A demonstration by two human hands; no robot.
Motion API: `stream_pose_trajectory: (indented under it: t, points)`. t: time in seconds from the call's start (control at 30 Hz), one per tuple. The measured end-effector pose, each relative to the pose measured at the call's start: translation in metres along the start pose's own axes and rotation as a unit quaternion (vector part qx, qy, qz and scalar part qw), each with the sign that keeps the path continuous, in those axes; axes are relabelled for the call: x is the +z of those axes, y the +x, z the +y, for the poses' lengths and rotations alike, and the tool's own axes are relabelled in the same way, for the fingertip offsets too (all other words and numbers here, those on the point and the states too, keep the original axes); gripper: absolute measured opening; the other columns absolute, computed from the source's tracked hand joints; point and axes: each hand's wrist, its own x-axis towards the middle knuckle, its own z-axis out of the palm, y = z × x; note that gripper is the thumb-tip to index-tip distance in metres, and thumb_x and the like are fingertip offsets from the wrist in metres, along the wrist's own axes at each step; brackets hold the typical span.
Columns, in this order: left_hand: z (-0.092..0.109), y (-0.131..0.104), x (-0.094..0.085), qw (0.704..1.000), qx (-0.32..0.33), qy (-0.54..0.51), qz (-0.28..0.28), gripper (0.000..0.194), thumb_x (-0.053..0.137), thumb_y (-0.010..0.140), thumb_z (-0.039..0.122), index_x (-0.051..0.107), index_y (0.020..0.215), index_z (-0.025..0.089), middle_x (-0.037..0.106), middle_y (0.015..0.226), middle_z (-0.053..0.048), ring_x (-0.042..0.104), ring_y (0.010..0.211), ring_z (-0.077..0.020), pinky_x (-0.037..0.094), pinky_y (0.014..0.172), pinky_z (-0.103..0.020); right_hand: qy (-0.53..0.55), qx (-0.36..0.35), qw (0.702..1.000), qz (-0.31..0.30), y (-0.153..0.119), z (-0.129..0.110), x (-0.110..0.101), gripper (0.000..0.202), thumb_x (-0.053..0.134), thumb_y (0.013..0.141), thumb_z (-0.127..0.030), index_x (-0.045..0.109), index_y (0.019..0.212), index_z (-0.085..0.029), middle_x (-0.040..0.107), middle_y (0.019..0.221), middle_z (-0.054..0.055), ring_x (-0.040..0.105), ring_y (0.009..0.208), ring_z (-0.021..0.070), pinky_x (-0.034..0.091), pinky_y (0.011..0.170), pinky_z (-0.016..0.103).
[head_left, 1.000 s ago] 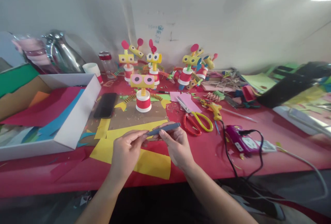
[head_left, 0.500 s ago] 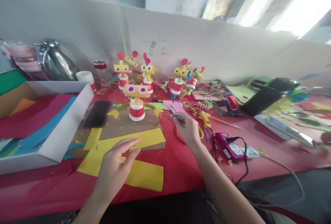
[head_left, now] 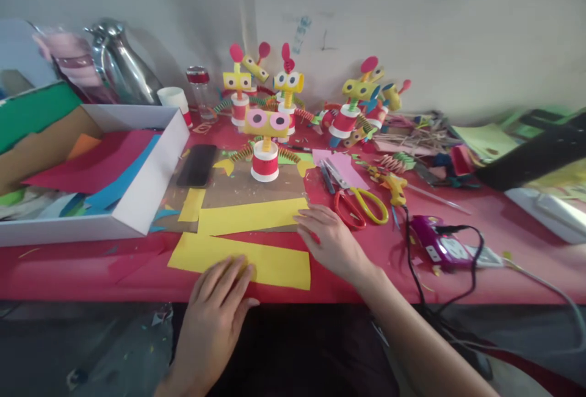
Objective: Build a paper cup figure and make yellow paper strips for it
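Observation:
My left hand (head_left: 220, 305) lies with outstretched fingers on the lower edge of the near yellow paper strip (head_left: 274, 262). At the right end of the farther yellow paper strip (head_left: 251, 215), my right hand (head_left: 332, 241) is open, its fingertips touching or just over the paper; which of these I cannot tell. That strip rests partly on a brown cardboard sheet (head_left: 220, 192). Behind it stands a paper-cup robot figure (head_left: 265, 162) with pink-ringed eyes and coiled paper arms. Scissors (head_left: 354, 201) with red and yellow handles and a dark pen (head_left: 326, 176) lie beyond my right hand.
A white box (head_left: 155, 171) of coloured paper stands at left, near a black phone (head_left: 198, 165). Several similar figures (head_left: 288, 82) line the wall. On the right are a yellow glue gun (head_left: 394, 188), a purple power socket (head_left: 428, 241) and cables (head_left: 476, 269).
The pen has left my right hand and lies by the scissors. My right hand has come back to the far strip; my left hand has lowered onto the near one. The view has tilted down.

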Motion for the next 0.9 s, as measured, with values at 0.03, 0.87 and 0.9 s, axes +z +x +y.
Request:
stream_pose_trajectory:
  t: [0.03,0.87,0.9]
  points:
    - [0.006,0.0,0.001,1.0,-0.012,0.007,0.0,0.043,0.059,0.091,0.03,0.056,0.133,0.02,0.062,0.134,-0.009,0.053,0.122,-0.0315,0.044,0.101,-0.049,0.005,-0.006,1.0,-0.009,-0.003,-0.009,0.0,0.027,0.057,0.091,-0.02,0.069,0.115,-0.022,0.071,0.115,0.01,0.06,0.114,0.0274,0.047,0.101,0.051]
    - [-0.032,0.025,-0.018,0.997,0.076,0.006,-0.018,0.017,0.058,0.088,0.015,0.071,0.099,0.017,0.073,0.098,-0.005,0.065,0.089,-0.021,0.051,0.085,-0.039,0.0,-0.067,0.994,-0.088,-0.046,-0.038,-0.002,0.018,0.051,0.097,-0.018,0.068,0.103,-0.019,0.074,0.106,0.006,0.065,0.095,0.0224,0.051,0.082,0.036]
    - [-0.031,0.027,-0.017,0.997,0.071,0.0,-0.019,0.016,0.058,0.089,0.015,0.071,0.1,0.017,0.073,0.097,-0.005,0.065,0.089,-0.0208,0.052,0.084,-0.039,-0.004,-0.066,0.994,-0.086,-0.044,-0.038,-0.003,0.018,0.051,0.097,-0.017,0.068,0.102,-0.019,0.074,0.105,0.006,0.065,0.095,0.0222,0.051,0.082,0.036]
